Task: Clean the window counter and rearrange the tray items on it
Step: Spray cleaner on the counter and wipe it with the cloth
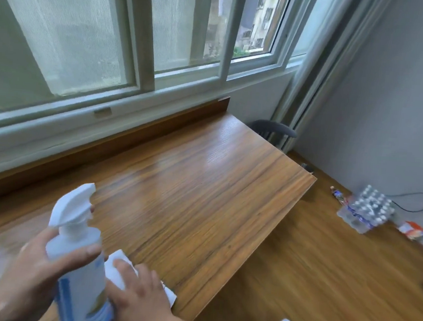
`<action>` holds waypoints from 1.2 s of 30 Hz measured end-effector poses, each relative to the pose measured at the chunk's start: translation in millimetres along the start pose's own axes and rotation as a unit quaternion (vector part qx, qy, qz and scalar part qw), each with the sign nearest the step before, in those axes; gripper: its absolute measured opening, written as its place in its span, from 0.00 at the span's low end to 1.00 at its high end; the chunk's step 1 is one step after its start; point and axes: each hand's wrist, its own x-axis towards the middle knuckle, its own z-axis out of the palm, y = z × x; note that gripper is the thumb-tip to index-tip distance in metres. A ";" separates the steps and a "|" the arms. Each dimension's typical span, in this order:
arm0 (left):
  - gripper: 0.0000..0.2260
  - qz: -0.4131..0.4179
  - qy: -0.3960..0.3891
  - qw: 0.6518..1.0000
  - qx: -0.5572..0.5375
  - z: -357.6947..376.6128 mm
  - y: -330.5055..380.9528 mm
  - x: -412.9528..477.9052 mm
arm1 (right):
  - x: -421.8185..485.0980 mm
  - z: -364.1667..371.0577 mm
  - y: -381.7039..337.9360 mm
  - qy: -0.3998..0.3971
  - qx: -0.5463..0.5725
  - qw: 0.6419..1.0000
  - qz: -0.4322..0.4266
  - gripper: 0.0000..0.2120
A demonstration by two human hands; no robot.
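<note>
Closest to me, my left hand [32,268] is gripping a white spray bottle [79,251], fingers curled round its body and thumb lying across the front. The bottle is standing upright over the near left part of the worktop [203,185], its white trigger head pointing away from me toward the window [88,36]. I cannot tell whether its base is resting on the wood.

Just beside the bottle, my right hand [141,296] is lying flat with fingers straight, pressing on a white cloth [118,272]. The cloth is sitting on the worktop at its near edge, part of it showing beyond my fingertips and part by my little finger. Both hands are blurred.

The worktop is brown wood with a grain running away to the right, and light is shining off its far half. A raised wooden strip is running along its back edge under the window sill.

Beyond the far right corner, a dark chair [273,128] back is showing against a pale curtain [313,79]. On the wooden floor [323,270] by the grey wall, a wrapped pack of water bottles [366,210] is lying, with 1 loose bottle [338,195] just to its left and a small orange and white carton [413,230] to its right. A cable [417,202] is trailing along the wall behind them.
</note>
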 end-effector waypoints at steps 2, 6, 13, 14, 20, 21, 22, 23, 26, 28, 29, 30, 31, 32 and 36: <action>0.37 0.018 -0.045 0.998 0.040 28.5 44.2 2.4 | 7.2 5.5 -1.2 0.015 -0.005 1.000 0.010 0.20; 0.40 0.018 -0.096 0.995 0.037 40.3 70.3 10.0 | 14.1 -4.1 7.8 0.003 0.014 1.000 0.028 0.18; 0.37 0.022 -0.067 0.997 0.018 48.9 83.4 41.5 | 32.2 -12.5 28.0 -0.006 0.039 0.999 -0.008 0.25; 0.36 0.027 -0.067 0.997 0.025 50.8 85.5 48.3 | 39.2 -18.3 38.2 -0.011 0.040 0.999 -0.012 0.28; 0.25 0.043 -0.032 0.997 0.051 76.7 99.8 96.9 | 106.2 -59.0 133.6 -0.033 -0.018 0.999 -0.005 0.41; 0.24 0.041 -0.027 0.997 0.055 81.9 101.6 105.6 | 120.7 -67.2 153.7 -0.040 -0.021 0.999 0.001 0.41; 0.24 0.037 -0.022 0.998 0.055 87.7 102.9 114.6 | 135.4 -75.0 174.8 -0.047 -0.026 0.999 0.007 0.42; 0.24 0.032 -0.013 0.998 0.055 94.2 104.8 122.7 | 150.8 -83.1 197.6 -0.049 -0.028 0.998 0.017 0.41; 0.29 0.019 0.014 0.999 0.046 115.3 106.6 148.0 | 201.7 -108.1 271.6 -0.018 -0.032 0.998 0.051 0.39; 0.34 0.012 0.032 0.999 0.037 129.5 105.3 163.4 | 238.2 -125.3 325.2 -0.002 -0.039 0.995 0.089 0.38; 0.36 0.007 0.042 0.999 0.032 136.5 104.6 170.3 | 256.3 -134.2 350.9 0.007 -0.044 0.993 0.112 0.37; 0.37 0.002 0.050 0.998 0.028 142.9 103.3 176.9 | 272.7 -142.5 373.8 0.019 -0.046 0.990 0.135 0.37; 0.38 -0.001 0.058 0.998 0.025 149.1 102.7 183.1 | 286.9 -149.5 392.4 0.032 -0.045 0.986 0.159 0.36; 0.38 -0.003 0.062 0.998 0.022 155.0 102.8 188.6 | 298.3 -154.2 405.0 0.042 -0.042 0.981 0.184 0.36; 0.39 -0.002 0.066 0.998 0.024 172.4 108.5 206.3 | 301.6 -147.8 388.4 0.066 -0.052 0.966 0.243 0.36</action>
